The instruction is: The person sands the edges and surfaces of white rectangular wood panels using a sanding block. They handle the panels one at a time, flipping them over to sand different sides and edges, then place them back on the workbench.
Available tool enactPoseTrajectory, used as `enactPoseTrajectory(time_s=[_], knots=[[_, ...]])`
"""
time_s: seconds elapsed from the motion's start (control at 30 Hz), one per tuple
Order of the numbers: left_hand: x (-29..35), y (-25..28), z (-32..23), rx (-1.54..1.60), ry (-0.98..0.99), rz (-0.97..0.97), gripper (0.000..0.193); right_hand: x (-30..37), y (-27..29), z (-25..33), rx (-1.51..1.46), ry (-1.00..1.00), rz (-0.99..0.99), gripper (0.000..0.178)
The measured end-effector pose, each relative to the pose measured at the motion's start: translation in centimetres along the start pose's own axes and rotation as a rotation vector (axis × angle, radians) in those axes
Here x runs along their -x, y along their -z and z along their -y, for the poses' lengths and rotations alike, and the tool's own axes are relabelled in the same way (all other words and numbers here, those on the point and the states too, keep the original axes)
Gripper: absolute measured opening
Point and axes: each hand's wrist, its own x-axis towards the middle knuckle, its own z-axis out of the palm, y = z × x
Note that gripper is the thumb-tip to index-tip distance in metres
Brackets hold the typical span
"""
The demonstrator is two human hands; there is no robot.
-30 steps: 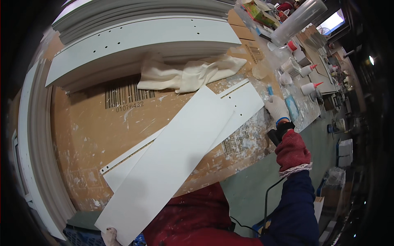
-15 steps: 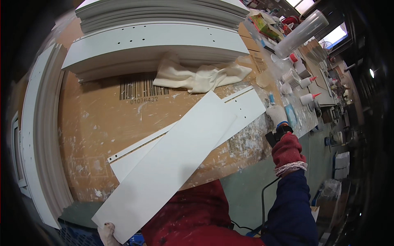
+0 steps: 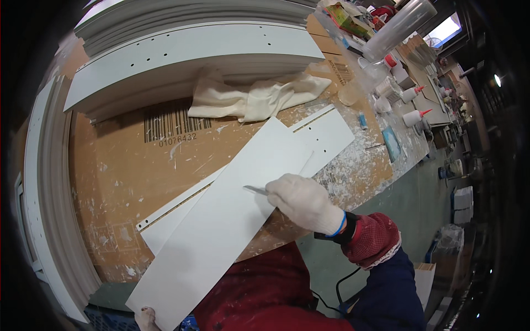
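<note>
- The left hand is pinching the white panel's near corner, off the near edge of the cardboard-covered bench; the grip is looking slight, so the panel may be pivoting or slipping.
- The gloved right hand, fingers closed on a thin metal blade, is pressing it onto the panel's middle; skidding could be gouging the face.
- A second drilled panel is lying beneath.
- A crumpled cloth is lying beyond.

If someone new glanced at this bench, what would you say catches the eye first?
Probably the long white panel lying slantwise across the cardboard-covered bench, with the gloved right hand pressing a thin metal blade onto it. Behind, a crumpled cloth lies against stacked white boards.
</note>
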Motion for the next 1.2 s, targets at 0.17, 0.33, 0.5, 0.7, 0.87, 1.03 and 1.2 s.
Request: enactPoseTrajectory(time_s=[0.17,0.33,0.5,0.7,0.87,1.03,1.2], knots=[[-0.1,0.1,0.4,0.027,-0.016,0.014,0.054,-0.8,-0.3,-1.0,0.005,-0.103,0.014,0.016],[0.1,-0.1,0.2,-0.001,-0.035,-0.016,0.054,-2.5,1.6,-7.7,0.098,-0.399,-0.188,0.020],[0.6,-1.4,-0.2,0.120,-0.015,-0.011,0.054,-1.8,3.5,-9.2,-0.144,-0.564,-0.230,0.025],[0.0,-0.6,-0.2,0.001,-0.086,-0.042,0.052,-1.4,1.3,-4.2,0.006,-0.267,-0.048,0.022],[0.0,-0.9,-0.7,-0.004,-0.052,-0.046,0.042,-3.0,3.2,-9.3,0.140,-0.501,-0.110,0.023],[-0.8,0.8,0.7,-0.061,-0.029,-0.095,0.041,-0.6,1.4,-5.3,-0.026,-0.156,-0.021,0.025],[-0.2,-1.3,-0.8,0.020,-0.062,-0.051,0.049,-3.0,3.1,-8.1,0.137,-0.422,-0.115,0.021]])
